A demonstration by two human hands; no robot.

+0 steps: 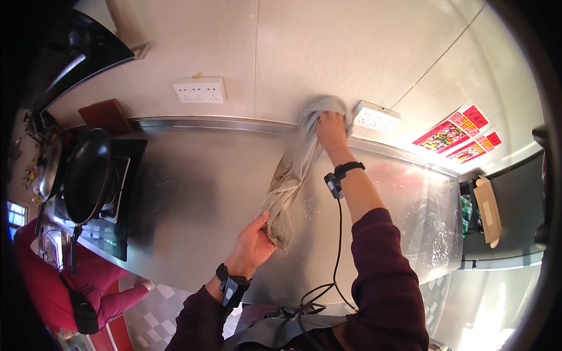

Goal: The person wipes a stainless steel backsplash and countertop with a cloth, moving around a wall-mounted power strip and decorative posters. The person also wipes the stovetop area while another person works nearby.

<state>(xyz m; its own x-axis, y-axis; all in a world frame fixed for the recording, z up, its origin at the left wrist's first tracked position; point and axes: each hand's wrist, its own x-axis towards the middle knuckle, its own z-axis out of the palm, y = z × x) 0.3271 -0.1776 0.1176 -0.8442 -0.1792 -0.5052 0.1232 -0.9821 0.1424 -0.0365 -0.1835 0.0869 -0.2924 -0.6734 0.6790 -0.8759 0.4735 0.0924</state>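
Observation:
A long grey cloth [287, 188] with brownish stains stretches between my two hands above the stainless steel countertop [197, 175]. My right hand [332, 131] presses the bunched upper end of the cloth against the light wall panel [298, 52], just left of a white socket strip [376, 116]. The lower end hangs down to my left hand [254, 245], whose thumb and palm rest on the cloth's edge; part of those fingers is hidden under it. Both wrists wear black strapped devices, and a black cable runs down from the right one. Wet streaks shine on the right part of the countertop.
At the left, a black frying pan [88, 175] stands on a gas hob [131, 193], below a range hood [83, 57]. A person in pink [74, 289] is at the lower left. Another socket strip [199, 90] and red printed sheets [456, 131] are on the wall.

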